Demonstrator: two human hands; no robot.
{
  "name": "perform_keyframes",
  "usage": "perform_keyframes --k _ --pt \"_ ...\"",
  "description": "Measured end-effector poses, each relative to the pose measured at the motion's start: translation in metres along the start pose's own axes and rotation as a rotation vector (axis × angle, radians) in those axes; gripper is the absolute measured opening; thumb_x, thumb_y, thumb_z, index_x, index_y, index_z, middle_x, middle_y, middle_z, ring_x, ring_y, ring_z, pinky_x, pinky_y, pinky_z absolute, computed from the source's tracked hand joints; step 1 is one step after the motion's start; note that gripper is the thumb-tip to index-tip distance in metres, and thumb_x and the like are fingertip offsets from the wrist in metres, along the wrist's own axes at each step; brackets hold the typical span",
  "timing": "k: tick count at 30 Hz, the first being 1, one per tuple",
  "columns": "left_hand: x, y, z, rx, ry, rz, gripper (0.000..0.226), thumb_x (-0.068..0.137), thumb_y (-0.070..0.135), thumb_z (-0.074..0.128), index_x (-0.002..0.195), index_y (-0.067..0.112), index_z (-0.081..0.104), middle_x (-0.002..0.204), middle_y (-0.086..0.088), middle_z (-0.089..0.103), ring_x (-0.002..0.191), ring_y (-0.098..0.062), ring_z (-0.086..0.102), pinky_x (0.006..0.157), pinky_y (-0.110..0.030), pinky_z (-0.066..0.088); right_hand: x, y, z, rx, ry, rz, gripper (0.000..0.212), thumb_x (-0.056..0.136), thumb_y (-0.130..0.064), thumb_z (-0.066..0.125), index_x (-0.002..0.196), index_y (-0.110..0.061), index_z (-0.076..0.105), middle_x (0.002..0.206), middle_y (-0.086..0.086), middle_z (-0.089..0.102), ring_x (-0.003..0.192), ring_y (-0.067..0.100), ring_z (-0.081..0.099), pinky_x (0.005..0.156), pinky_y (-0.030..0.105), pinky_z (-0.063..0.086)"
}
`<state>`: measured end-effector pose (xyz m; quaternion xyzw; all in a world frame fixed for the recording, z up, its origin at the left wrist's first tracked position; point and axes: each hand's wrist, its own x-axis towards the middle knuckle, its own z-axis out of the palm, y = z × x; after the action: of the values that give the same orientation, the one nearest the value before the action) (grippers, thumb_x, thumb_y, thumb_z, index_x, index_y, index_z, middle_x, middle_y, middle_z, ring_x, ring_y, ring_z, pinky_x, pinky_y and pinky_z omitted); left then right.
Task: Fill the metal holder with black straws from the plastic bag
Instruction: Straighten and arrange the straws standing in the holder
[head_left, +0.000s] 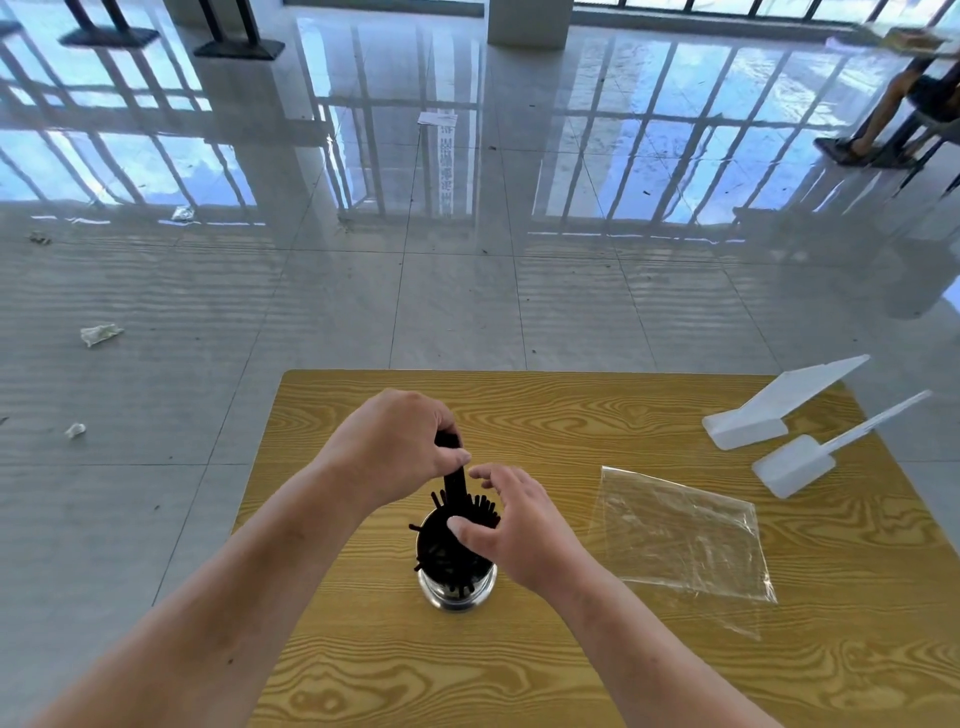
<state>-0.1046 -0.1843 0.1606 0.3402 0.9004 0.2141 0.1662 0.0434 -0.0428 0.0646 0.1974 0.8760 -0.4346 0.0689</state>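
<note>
Hands over round shiny metal holder (457, 597) on wood-grain table (571, 415). L hand (400, 447) grip tight on black straw bundle (456, 486), ends entering holder. R hand (519, 530) grip loose, thumb at rim. Beside it, clear plastic bag (680, 535) looks empty. Likely last step; next: release, settle straws.

Your shiny metal holder (457, 595) is standing upright at lower centre, black straws (457, 491) fanning from its mouth, the clear plastic bag (680, 540) lying flat at right.
</note>
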Motion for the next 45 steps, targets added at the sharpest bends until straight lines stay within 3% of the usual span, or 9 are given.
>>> perform_keyframes --k 6,9,12,15,19,26,30,36,45 --pt "-0.001 0.0 0.005 -0.205 0.01 -0.021 0.014 0.083 0.045 0.085 0.076 0.036 0.077 0.067 0.023 0.07 0.055 0.002 0.061 0.054 -0.023 0.048 0.011 -0.012 0.012 0.017 -0.006 -0.055 0.009 0.103 -0.051 0.064 0.108 -0.044 0.068 0.113 -0.021 0.065 0.117 0.009 0.058 0.104 0.036 0.05" --pt "-0.001 -0.004 0.011 -0.421 0.031 -0.053 0.015 0.081 0.043 0.09 0.08 0.033 0.079 0.067 0.01 0.074 0.052 -0.005 0.064 0.058 -0.032 0.058 0.013 -0.015 0.011 0.052 0.021 -0.057 0.024 0.106 -0.049 0.058 0.084 -0.04 0.062 0.08 -0.022 0.063 0.079 -0.001 0.058 0.073 0.031 0.052" --pt "0.001 -0.006 0.015 -0.62 0.019 -0.066 0.014 0.082 0.034 0.092 0.082 0.025 0.081 0.075 -0.008 0.075 0.058 -0.017 0.064 0.065 -0.042 0.061 0.012 -0.018 0.005 0.103 0.008 -0.053 0.025 0.107 -0.048 0.057 0.09 -0.032 0.065 0.066 -0.019 0.062 0.058 0.005 0.054 0.056 0.033 0.044" --pt "0.001 -0.008 0.019 -0.729 -0.014 -0.044 0.011 0.085 0.026 0.089 0.084 0.018 0.081 0.083 -0.021 0.073 0.062 -0.019 0.062 0.063 -0.038 0.056 0.013 -0.024 -0.004 0.12 0.009 -0.049 0.024 0.108 -0.046 0.055 0.096 -0.031 0.069 0.084 0.0 0.075 0.075 0.021 0.067 0.069 0.047 0.056" --pt "0.003 -0.004 0.024 -0.793 -0.012 -0.067 0.01 0.086 0.029 0.088 0.083 0.021 0.083 0.081 -0.012 0.078 0.063 -0.013 0.068 0.061 -0.023 0.056 0.014 -0.031 -0.012 0.102 0.008 -0.075 0.019 0.111 -0.04 0.05 0.103 -0.034 0.067 0.097 -0.011 0.078 0.09 0.009 0.071 0.08 0.041 0.06" --pt "0.008 0.001 0.018 -0.85 0.0 -0.083 0.018 0.089 0.042 0.082 0.084 0.025 0.082 0.061 0.005 0.064 0.053 -0.012 0.05 0.048 -0.025 0.047 0.009 -0.046 -0.025 0.285 -0.004 -0.132 0.021 0.113 -0.032 0.045 0.096 -0.03 0.057 0.069 -0.003 0.065 0.06 0.01 0.062 0.058 0.027 0.049" --pt "0.008 0.002 0.015 -0.909 0.012 -0.069 0.034 0.078 0.052 0.081 0.086 0.018 0.082 0.069 -0.003 0.064 0.054 -0.013 0.05 0.05 -0.027 0.048 0.004 -0.053 -0.033 0.615 -0.122 -0.047 0.026 0.116 -0.03 0.047 0.096 -0.017 0.056 0.062 -0.004 0.053 0.043 0.014 0.045 0.04 0.027 0.041" --pt "0.008 0.0 0.018 -1.021 -0.066 -0.08 0.036 0.082 0.049 0.081 0.094 0.015 0.083 0.077 -0.009 0.065 0.062 -0.017 0.053 0.054 -0.029 0.05 -0.001 -0.056 -0.037 0.865 -0.239 0.032 0.036 0.115 -0.044 0.046 0.093 -0.017 0.057 0.061 -0.002 0.044 0.041 0.013 0.034 0.04 0.024 0.027" --pt "0.007 -0.001 0.021 -1.009 -0.127 -0.077 0.041 0.094 0.041 0.077 0.092 0.0 0.076 0.071 -0.015 0.066 0.06 -0.025 0.059 0.055 -0.027 0.048 -0.006 -0.055 -0.033 0.941 -0.312 0.067 0.048 0.105 -0.061 0.05 0.098 -0.015 0.062 0.061 0.005 0.054 0.042 0.017 0.043 0.043 0.027 0.041"
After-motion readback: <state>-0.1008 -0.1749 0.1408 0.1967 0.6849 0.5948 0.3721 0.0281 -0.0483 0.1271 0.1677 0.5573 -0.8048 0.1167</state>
